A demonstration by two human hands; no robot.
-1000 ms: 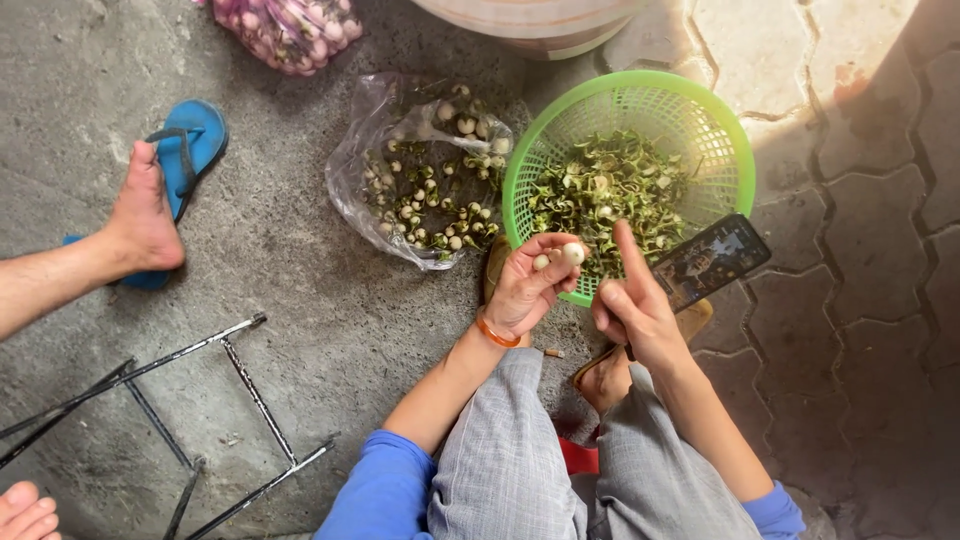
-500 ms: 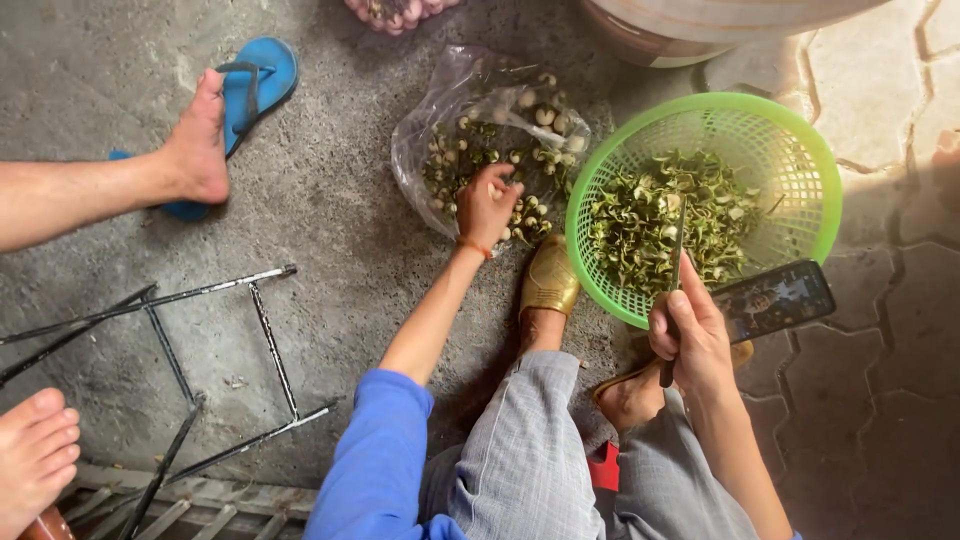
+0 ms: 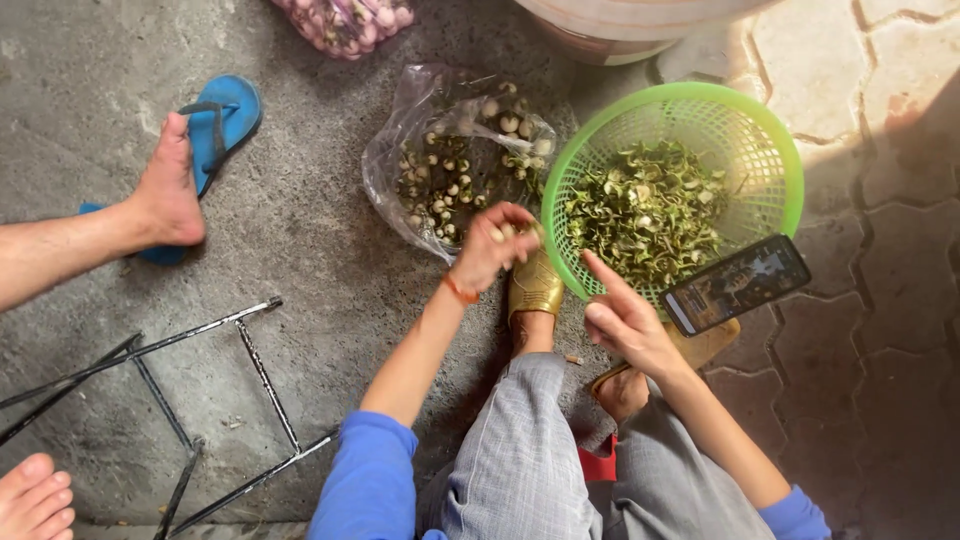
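A seated person's left hand (image 3: 492,243) is cupped shut around a few small pale round seeds (image 3: 503,231), lifted just beside the near edge of a crumpled clear plastic bag (image 3: 395,165) that lies open on the rough grey concrete floor (image 3: 300,240) and holds many more of the same smooth, cream-and-green pods. The right hand (image 3: 625,322) hovers over the near rim of a bright green round plastic mesh basket (image 3: 780,170), fingers loosely spread and forefinger extended; whether it grips anything cannot be told. The basket, half on concrete and half on reddish interlocking paving stones (image 3: 880,330), is heaped with curled, papery green husks (image 3: 645,205). A dark smartphone (image 3: 735,284) with a lit screen leans at the basket's near edge. Peeling of this kind seems best done with the seeds held loosely in the palm, one worked forward at a time, husks dropped directly over the basket. A glossy gold slipper (image 3: 533,288) covers the person's foot between bag and basket. Towards the floor's left edge another person's bare foot (image 3: 170,190) rests on a blue rubber flip-flop (image 3: 222,125), beside a thin black metal frame (image 3: 200,400).
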